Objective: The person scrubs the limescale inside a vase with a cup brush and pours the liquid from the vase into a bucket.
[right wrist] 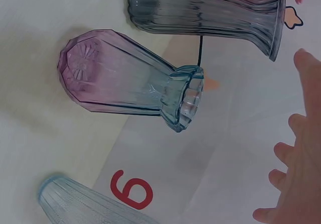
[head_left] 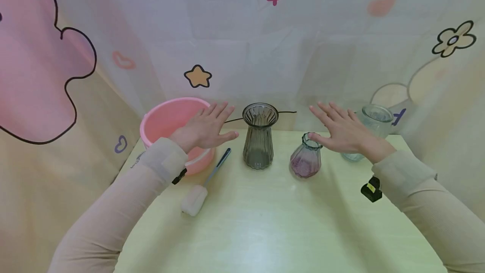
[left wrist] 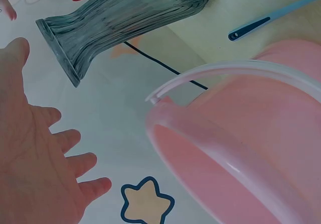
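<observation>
Both hands hover above the table with fingers spread, holding nothing. My left hand [head_left: 204, 127] is over the right rim of a pink bucket [head_left: 145, 132] with a white handle [left wrist: 225, 68]. Above the small purple-and-teal vase [head_left: 305, 161], partly overlapping its mouth in the head view, is my right hand [head_left: 342, 132]. Between the hands a tall grey ribbed glass vase [head_left: 259, 146] stands upright. A sponge brush [head_left: 195, 200] with a blue handle lies in front of the bucket. Behind the right hand a clear glass vase [head_left: 379, 123] is partly hidden.
A pale wooden table [head_left: 261, 222] bears all these things. Close behind it and at both sides hangs a printed curtain [head_left: 246, 54] with stars, hearts and flowers. Dark wrist devices [head_left: 372, 189] hang below both cuffs.
</observation>
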Tool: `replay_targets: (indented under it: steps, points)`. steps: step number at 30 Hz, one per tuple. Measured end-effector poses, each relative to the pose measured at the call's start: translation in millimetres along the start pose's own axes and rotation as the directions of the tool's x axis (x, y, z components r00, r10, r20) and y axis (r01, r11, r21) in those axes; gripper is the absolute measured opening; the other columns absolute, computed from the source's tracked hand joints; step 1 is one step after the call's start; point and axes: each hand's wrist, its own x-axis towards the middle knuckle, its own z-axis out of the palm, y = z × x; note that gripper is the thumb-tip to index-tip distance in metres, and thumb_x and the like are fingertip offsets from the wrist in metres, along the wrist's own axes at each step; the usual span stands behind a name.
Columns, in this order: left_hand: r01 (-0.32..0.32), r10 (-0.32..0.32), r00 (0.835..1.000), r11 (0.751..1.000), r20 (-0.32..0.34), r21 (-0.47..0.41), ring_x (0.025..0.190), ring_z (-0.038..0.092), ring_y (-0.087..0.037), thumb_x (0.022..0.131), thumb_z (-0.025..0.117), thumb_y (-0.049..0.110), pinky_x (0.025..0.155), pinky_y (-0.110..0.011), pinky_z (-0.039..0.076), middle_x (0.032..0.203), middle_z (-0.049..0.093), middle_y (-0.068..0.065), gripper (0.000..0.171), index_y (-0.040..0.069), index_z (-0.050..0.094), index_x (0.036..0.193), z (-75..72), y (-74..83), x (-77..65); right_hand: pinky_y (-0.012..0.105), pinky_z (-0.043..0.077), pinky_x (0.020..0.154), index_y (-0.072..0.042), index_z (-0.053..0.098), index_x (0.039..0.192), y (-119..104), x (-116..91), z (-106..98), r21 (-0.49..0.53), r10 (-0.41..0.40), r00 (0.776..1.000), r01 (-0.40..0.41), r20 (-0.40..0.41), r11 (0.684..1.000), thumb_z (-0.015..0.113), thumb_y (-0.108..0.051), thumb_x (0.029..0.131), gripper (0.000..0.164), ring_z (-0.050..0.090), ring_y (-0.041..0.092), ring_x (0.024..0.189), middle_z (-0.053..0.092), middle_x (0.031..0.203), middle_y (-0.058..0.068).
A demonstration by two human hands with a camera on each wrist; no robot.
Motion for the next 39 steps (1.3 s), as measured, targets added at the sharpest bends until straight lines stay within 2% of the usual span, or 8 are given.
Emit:
replay_targets:
  steps: [12, 16, 20, 26, 29, 33, 36, 39]
  points:
    - [-0.005, 0.005, 1.000, 1.000, 0.007, 0.001, 0.141, -0.003, -0.030, 0.091, 0.028, 0.062, 0.112, -0.049, 0.005, 0.155, -0.004, -0.006, 0.078, 0.020, -0.003, 0.148, 0.4, -0.5, -0.2, 0.066, 0.006, 0.103, -0.020, 0.013, 0.148, 3, -1, 3, -0.005, -0.010, 0.999, 0.010, -0.037, 1.000, 0.044, -0.058, 0.088, 0.078, 0.007, 0.039, 0.139, 0.012, 0.153, 0.013]
    - [-0.005, 0.005, 1.000, 1.000, 0.000, -0.013, 0.142, -0.002, -0.029, 0.090, 0.028, 0.063, 0.112, -0.048, 0.006, 0.155, -0.004, -0.005, 0.078, 0.021, -0.003, 0.148, 4.1, -2.6, -1.4, 0.062, 0.011, 0.105, -0.016, 0.019, 0.147, 1, -1, 9, -0.010, -0.049, 0.991, 0.048, -0.125, 0.999, 0.049, -0.053, 0.088, 0.075, 0.014, 0.039, 0.138, 0.021, 0.150, 0.014]
    - [-0.015, 0.015, 1.000, 1.000, -0.016, -0.020, 0.141, 0.001, -0.031, 0.091, 0.028, 0.063, 0.112, -0.050, 0.009, 0.155, -0.002, -0.006, 0.078, 0.021, -0.002, 0.148, 11.8, -4.5, -3.2, 0.057, 0.021, 0.105, -0.010, 0.027, 0.144, -5, 1, 21, 0.030, -0.101, 0.967, 0.111, -0.232, 0.993, 0.054, -0.043, 0.088, 0.071, 0.027, 0.039, 0.132, 0.031, 0.145, 0.016]
    - [-0.059, 0.056, 0.995, 0.998, -0.078, -0.030, 0.141, 0.004, -0.030, 0.091, 0.028, 0.063, 0.112, -0.049, 0.010, 0.155, 0.002, -0.008, 0.079, 0.016, 0.002, 0.148, 25.8, -3.0, -3.6, 0.057, 0.031, 0.099, -0.008, 0.029, 0.143, -19, 4, 36, 0.162, -0.054, 0.959, 0.103, -0.280, 0.981, 0.055, -0.042, 0.089, 0.069, 0.033, 0.038, 0.129, 0.034, 0.143, 0.016]
    - [-0.098, 0.088, 0.983, 0.994, -0.161, -0.054, 0.141, 0.009, -0.030, 0.091, 0.032, 0.061, 0.112, -0.047, 0.013, 0.154, 0.008, -0.009, 0.079, 0.013, 0.008, 0.148, 34.0, -0.4, -1.7, 0.056, 0.031, 0.100, -0.009, 0.029, 0.143, -28, 7, 42, 0.241, -0.026, 0.950, 0.105, -0.310, 0.965, 0.055, -0.040, 0.089, 0.067, 0.033, 0.036, 0.130, 0.035, 0.142, 0.017]
    - [-0.143, 0.099, 0.949, 0.981, -0.299, -0.131, 0.139, 0.017, -0.030, 0.090, 0.041, 0.057, 0.111, -0.045, 0.019, 0.153, 0.016, -0.010, 0.078, 0.010, 0.017, 0.147, 46.5, 5.3, 2.6, 0.054, 0.033, 0.099, -0.005, 0.031, 0.141, -42, 11, 50, 0.315, -0.013, 0.926, 0.141, -0.377, 0.939, 0.059, -0.032, 0.089, 0.065, 0.037, 0.035, 0.127, 0.040, 0.138, 0.018]
    - [-0.174, 0.071, 0.927, 0.952, -0.369, -0.254, 0.139, 0.020, -0.028, 0.090, 0.045, 0.054, 0.110, -0.044, 0.022, 0.152, 0.019, -0.010, 0.076, 0.010, 0.019, 0.146, 55.4, 10.6, 6.1, 0.051, 0.039, 0.095, 0.000, 0.033, 0.139, -54, 14, 58, 0.366, 0.004, 0.913, 0.160, -0.407, 0.917, 0.060, -0.027, 0.088, 0.064, 0.041, 0.034, 0.123, 0.042, 0.135, 0.019]
    - [-0.184, 0.027, 0.917, 0.915, -0.399, -0.360, 0.139, 0.021, -0.025, 0.090, 0.045, 0.054, 0.110, -0.043, 0.022, 0.152, 0.020, -0.007, 0.075, 0.013, 0.018, 0.146, 64.9, 15.9, 9.8, 0.047, 0.043, 0.092, 0.002, 0.032, 0.139, -64, 17, 69, 0.428, 0.028, 0.913, 0.164, -0.408, 0.889, 0.061, -0.024, 0.087, 0.065, 0.044, 0.032, 0.121, 0.043, 0.134, 0.019]
